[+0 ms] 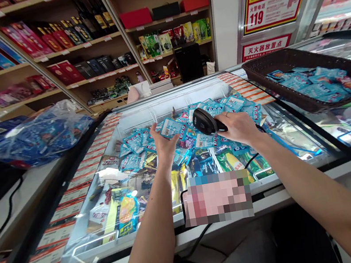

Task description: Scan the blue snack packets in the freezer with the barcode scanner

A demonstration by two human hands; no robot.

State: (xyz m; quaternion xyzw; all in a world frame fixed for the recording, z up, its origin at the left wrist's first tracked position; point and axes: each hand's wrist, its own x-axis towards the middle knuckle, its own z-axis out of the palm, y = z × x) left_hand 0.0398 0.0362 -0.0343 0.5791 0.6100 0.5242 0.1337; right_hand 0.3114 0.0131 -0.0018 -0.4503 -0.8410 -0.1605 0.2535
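Observation:
My right hand (239, 126) is wrapped round the grip of a black barcode scanner (204, 121), whose head points left. Between the thumb and fingers of my left hand (166, 145) is a small blue packet (171, 127), its pale printed label facing up. The scanner's head is a short way right of this packet, apart from it. Many similar blue packets (135, 142) lie in a loose heap under both hands, on the glass top of a chest freezer (84, 209). A black cable trails from the scanner below my right wrist.
At the right stands a dark woven basket (312, 104) with more blue packets. A clear plastic bag (41, 136) full of blue packets lies at the left. A blurred-out rectangle (216, 197) covers something at the freezer's front edge. Stocked shelves (80, 44) stand behind.

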